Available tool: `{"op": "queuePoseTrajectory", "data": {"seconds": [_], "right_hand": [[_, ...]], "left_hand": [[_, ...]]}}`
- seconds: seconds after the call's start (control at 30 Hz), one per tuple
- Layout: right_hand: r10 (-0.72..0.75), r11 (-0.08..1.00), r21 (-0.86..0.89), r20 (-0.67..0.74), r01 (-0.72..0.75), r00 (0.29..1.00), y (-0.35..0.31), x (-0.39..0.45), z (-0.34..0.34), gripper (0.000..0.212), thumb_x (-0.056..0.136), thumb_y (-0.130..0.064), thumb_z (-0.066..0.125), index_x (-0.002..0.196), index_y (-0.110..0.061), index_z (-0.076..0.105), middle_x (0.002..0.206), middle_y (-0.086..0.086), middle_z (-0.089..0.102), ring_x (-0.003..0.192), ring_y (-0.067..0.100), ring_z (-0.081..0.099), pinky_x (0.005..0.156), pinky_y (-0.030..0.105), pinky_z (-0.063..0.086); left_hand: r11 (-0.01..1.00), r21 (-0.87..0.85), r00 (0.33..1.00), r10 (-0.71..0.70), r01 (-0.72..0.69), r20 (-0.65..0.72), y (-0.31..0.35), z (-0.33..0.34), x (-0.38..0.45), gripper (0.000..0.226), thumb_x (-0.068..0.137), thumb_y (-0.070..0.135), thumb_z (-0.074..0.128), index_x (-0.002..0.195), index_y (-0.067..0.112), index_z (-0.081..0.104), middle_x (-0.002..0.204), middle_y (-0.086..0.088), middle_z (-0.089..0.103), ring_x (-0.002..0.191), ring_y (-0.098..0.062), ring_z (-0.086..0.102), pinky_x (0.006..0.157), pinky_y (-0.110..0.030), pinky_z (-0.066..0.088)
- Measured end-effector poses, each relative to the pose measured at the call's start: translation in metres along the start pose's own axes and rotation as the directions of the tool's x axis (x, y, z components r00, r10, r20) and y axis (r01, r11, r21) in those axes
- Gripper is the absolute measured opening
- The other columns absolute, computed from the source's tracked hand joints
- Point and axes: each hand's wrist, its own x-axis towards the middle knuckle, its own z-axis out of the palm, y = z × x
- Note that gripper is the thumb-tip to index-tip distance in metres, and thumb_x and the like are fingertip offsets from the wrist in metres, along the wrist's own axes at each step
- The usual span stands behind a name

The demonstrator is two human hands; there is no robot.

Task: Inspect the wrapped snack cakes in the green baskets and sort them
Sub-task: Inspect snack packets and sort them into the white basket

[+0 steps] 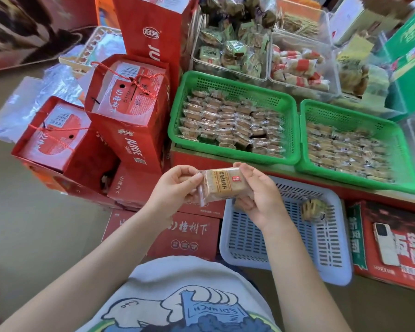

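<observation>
cake: clear-wrapped tan snack cake, held above pale blue slotted plastic basket
left hand: pinches wrapper's left end
right hand: grips right end
tip: turn wrapper, check seals, then sort; green baskets behind

A snack cake sits in clear, glossy plastic film with a printed paper-like label. Two green baskets are moulded plastic with perforated walls, slightly shiny, and are filled with cakes in the same crinkly transparent wrap. A pale blue basket is matt slotted plastic. Red cartons look like smooth printed cardboard, some with red cord handles. Clear bins are rigid see-through plastic. The person's shirt is soft printed cloth. A white phone has a smooth, glossy back.
</observation>
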Motion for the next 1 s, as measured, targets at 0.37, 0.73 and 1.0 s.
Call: {"op": "queuePoseTrajectory", "data": {"seconds": [0.37,0.73,1.0], "right_hand": [[-0.015,0.956,0.286,-0.164,0.062,0.986,-0.005,0.008,-0.004,0.011,0.102,-0.013,0.051,0.092,-0.014,0.057,0.086,0.015,0.062,0.033,0.007,0.04,0.028,0.018,0.028],[-0.138,0.988,0.026,-0.264,0.15,0.955,-0.021,0.047,0.0,0.004,0.102,-0.013,0.054,0.103,-0.009,0.055,0.092,0.019,0.065,0.038,0.004,0.048,0.032,0.018,0.029],[-0.055,0.993,-0.115,-0.215,0.031,0.975,-0.03,0.108,0.009,0.037,0.097,-0.034,0.062,0.11,0.001,0.06,0.075,0.011,0.049,0.047,0.012,0.035,0.041,0.023,0.029]], "left_hand": [[0.995,-0.023,0.986,-0.091,0.095,0.137,0.013,0.011,0.005,0.05,0.087,0.02,0.074,0.132,0.015,0.051,0.088,-0.01,0.073,0.07,-0.017,0.066,0.064,-0.028,0.058],[0.984,0.178,0.999,0.01,-0.019,0.051,0.02,0.013,0.04,0.033,0.092,0.009,0.07,0.122,0.02,0.061,0.088,-0.004,0.073,0.073,-0.018,0.065,0.074,-0.033,0.054],[0.889,0.421,0.954,0.264,-0.181,-0.145,0.02,0.011,0.096,0.007,0.086,0.011,0.078,0.088,0.016,0.075,0.075,0.003,0.076,0.072,-0.011,0.074,0.075,-0.034,0.062]]}}
